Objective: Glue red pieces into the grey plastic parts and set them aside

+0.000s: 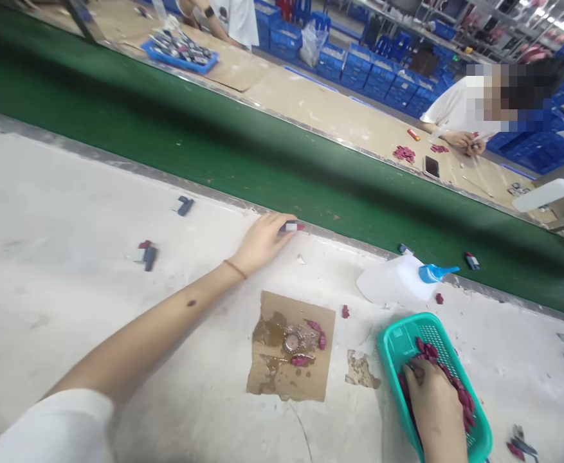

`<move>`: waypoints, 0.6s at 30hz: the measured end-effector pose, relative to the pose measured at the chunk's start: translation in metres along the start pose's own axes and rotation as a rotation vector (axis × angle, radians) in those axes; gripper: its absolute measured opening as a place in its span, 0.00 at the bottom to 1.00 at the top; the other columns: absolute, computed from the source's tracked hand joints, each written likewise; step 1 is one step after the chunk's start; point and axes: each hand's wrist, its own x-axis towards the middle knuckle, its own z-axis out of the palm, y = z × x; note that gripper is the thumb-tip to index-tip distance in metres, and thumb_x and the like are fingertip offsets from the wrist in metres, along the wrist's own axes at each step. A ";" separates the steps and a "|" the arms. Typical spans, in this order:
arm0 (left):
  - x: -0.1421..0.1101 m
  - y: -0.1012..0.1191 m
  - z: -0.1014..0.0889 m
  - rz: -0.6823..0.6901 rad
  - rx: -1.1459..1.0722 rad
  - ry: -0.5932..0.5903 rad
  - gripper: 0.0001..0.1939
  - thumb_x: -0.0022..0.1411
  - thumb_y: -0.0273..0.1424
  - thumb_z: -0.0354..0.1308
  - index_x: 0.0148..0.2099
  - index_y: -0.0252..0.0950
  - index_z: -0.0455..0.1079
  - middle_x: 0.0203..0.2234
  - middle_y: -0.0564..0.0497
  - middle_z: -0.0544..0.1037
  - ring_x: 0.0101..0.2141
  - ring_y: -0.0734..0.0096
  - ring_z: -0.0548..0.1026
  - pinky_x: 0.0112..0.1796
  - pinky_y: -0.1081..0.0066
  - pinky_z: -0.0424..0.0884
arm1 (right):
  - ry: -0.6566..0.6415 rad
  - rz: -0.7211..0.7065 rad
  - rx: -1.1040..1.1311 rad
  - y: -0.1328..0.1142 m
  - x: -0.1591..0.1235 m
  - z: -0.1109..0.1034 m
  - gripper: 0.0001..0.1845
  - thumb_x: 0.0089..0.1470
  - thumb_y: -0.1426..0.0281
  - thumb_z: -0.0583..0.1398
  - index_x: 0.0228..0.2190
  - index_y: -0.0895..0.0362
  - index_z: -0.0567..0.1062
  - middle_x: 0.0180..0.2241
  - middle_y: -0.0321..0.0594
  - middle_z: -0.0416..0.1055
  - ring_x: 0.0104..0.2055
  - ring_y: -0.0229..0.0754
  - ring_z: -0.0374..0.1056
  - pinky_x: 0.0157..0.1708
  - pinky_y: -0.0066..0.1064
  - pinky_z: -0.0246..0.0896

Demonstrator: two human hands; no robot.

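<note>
A workshop with stacked blue crates [330, 62] lies behind a long green belt [214, 148], which runs between a whitish near table [69, 308] and a tan far bench [310, 109]. Two co-workers sit across the belt; one blue tray [178, 62] heaped with dark parts rests on the far bench.

On the near table stands one green basket [402, 334] of dark red pieces [465, 402], too heaped to count. The right hand [433, 399] reaches down into it, its fingertips among the pieces; whether they pinch one I cannot tell. The left hand [265, 241] is closed around one dark, white and red part [291, 226] at the belt's near edge, the red end poking out beyond the fingers.

One white bottle [392, 281] with a blue nozzle lies just beyond the basket; a second bottle [545, 195] is across the belt. Left of the basket is one wet cardboard square [276, 305], bearing one round piece [292, 343] and three red pieces [300, 361]. Two dark parts [472, 260] show near the belt's close edge, and two loose red pieces [345, 312] lie near the bottle.
</note>
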 end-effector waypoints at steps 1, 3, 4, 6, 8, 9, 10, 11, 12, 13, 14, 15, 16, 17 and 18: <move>0.010 -0.006 0.003 -0.012 0.026 0.004 0.16 0.67 0.31 0.51 0.55 0.32 0.67 0.48 0.41 0.76 0.50 0.54 0.71 0.53 0.56 0.67 | 0.008 -0.014 -0.007 0.001 0.001 0.002 0.17 0.50 0.62 0.51 0.26 0.55 0.77 0.33 0.56 0.79 0.31 0.57 0.75 0.28 0.41 0.64; 0.020 -0.017 0.004 -0.027 0.069 0.011 0.19 0.65 0.30 0.52 0.58 0.31 0.65 0.51 0.40 0.74 0.54 0.51 0.68 0.55 0.53 0.64 | 0.030 -0.046 0.027 0.005 0.003 0.005 0.16 0.49 0.61 0.52 0.23 0.54 0.77 0.31 0.54 0.79 0.29 0.56 0.75 0.26 0.40 0.64; 0.021 -0.022 0.003 -0.029 0.087 0.017 0.21 0.64 0.30 0.53 0.58 0.31 0.64 0.53 0.39 0.72 0.56 0.49 0.66 0.57 0.51 0.62 | 0.035 -0.056 0.073 0.008 0.004 0.005 0.16 0.47 0.60 0.53 0.22 0.53 0.77 0.30 0.53 0.79 0.28 0.55 0.75 0.26 0.40 0.64; 0.015 -0.031 -0.003 -0.029 0.133 0.016 0.22 0.63 0.31 0.54 0.58 0.30 0.65 0.55 0.37 0.69 0.58 0.46 0.61 0.58 0.49 0.59 | 0.022 -0.043 0.215 0.011 0.004 0.003 0.15 0.44 0.57 0.56 0.21 0.53 0.78 0.28 0.49 0.79 0.27 0.55 0.75 0.26 0.40 0.67; 0.004 -0.038 -0.011 -0.035 0.180 -0.007 0.21 0.63 0.32 0.53 0.57 0.30 0.66 0.54 0.36 0.69 0.57 0.45 0.62 0.58 0.48 0.59 | 0.022 0.002 0.401 0.009 0.002 -0.001 0.16 0.41 0.53 0.59 0.22 0.53 0.78 0.27 0.47 0.80 0.27 0.54 0.76 0.27 0.40 0.69; -0.001 -0.041 -0.015 -0.040 0.200 -0.023 0.20 0.63 0.32 0.53 0.56 0.31 0.68 0.52 0.37 0.70 0.55 0.45 0.63 0.57 0.48 0.60 | 0.040 0.034 0.498 0.005 -0.001 -0.005 0.17 0.40 0.52 0.61 0.23 0.53 0.78 0.28 0.46 0.81 0.29 0.54 0.77 0.29 0.39 0.70; -0.006 -0.042 -0.018 -0.046 0.213 -0.041 0.20 0.64 0.34 0.52 0.55 0.31 0.69 0.51 0.37 0.71 0.53 0.46 0.64 0.55 0.49 0.62 | 0.071 0.073 0.585 0.000 -0.004 -0.009 0.19 0.40 0.51 0.63 0.26 0.54 0.79 0.29 0.45 0.82 0.31 0.54 0.77 0.30 0.39 0.71; -0.011 -0.043 -0.020 -0.051 0.220 -0.056 0.20 0.64 0.36 0.52 0.54 0.32 0.70 0.49 0.38 0.71 0.51 0.46 0.66 0.54 0.49 0.63 | 0.110 0.118 0.658 -0.006 -0.007 -0.013 0.21 0.40 0.51 0.64 0.29 0.54 0.80 0.31 0.45 0.82 0.33 0.55 0.78 0.32 0.38 0.72; -0.014 -0.043 -0.021 -0.051 0.224 -0.067 0.20 0.64 0.38 0.52 0.53 0.32 0.70 0.48 0.39 0.71 0.50 0.47 0.66 0.53 0.50 0.64 | 0.149 0.164 0.720 -0.013 -0.010 -0.016 0.22 0.40 0.51 0.65 0.33 0.55 0.81 0.33 0.45 0.82 0.35 0.54 0.78 0.34 0.38 0.72; -0.017 -0.042 -0.022 -0.044 0.226 -0.078 0.20 0.64 0.40 0.52 0.53 0.33 0.71 0.48 0.39 0.71 0.49 0.47 0.67 0.52 0.50 0.65 | 0.179 0.205 0.775 -0.021 -0.013 -0.020 0.24 0.41 0.52 0.66 0.36 0.56 0.81 0.35 0.45 0.82 0.37 0.54 0.78 0.35 0.37 0.72; -0.020 -0.041 -0.022 -0.032 0.226 -0.090 0.21 0.64 0.42 0.52 0.52 0.33 0.71 0.47 0.39 0.71 0.49 0.47 0.67 0.51 0.51 0.66 | 0.198 0.229 0.836 -0.029 -0.015 -0.022 0.24 0.41 0.53 0.67 0.37 0.56 0.81 0.35 0.45 0.82 0.37 0.54 0.78 0.35 0.37 0.72; -0.022 -0.040 -0.021 -0.018 0.223 -0.105 0.22 0.64 0.43 0.52 0.52 0.33 0.71 0.47 0.39 0.71 0.48 0.48 0.67 0.51 0.51 0.67 | 0.200 0.234 0.906 -0.037 -0.017 -0.023 0.24 0.41 0.53 0.68 0.36 0.56 0.81 0.34 0.45 0.82 0.36 0.53 0.77 0.35 0.37 0.72; -0.025 -0.039 -0.021 -0.005 0.214 -0.123 0.21 0.64 0.43 0.52 0.51 0.33 0.71 0.47 0.39 0.71 0.48 0.48 0.68 0.50 0.52 0.68 | 0.184 0.215 0.988 -0.044 -0.017 -0.022 0.22 0.40 0.54 0.69 0.34 0.57 0.82 0.32 0.46 0.82 0.34 0.52 0.77 0.34 0.37 0.72; -0.027 -0.038 -0.022 0.004 0.201 -0.143 0.20 0.65 0.42 0.51 0.50 0.33 0.71 0.46 0.39 0.71 0.47 0.49 0.69 0.49 0.53 0.68 | 0.148 0.178 1.075 -0.051 -0.017 -0.021 0.20 0.39 0.55 0.70 0.31 0.57 0.82 0.30 0.45 0.81 0.32 0.51 0.77 0.32 0.37 0.72; -0.029 -0.038 -0.023 0.007 0.182 -0.162 0.19 0.65 0.40 0.50 0.49 0.33 0.71 0.45 0.39 0.72 0.46 0.50 0.69 0.48 0.54 0.69 | 0.096 0.127 1.159 -0.058 -0.017 -0.018 0.18 0.39 0.56 0.70 0.29 0.56 0.82 0.29 0.44 0.81 0.30 0.49 0.76 0.31 0.36 0.72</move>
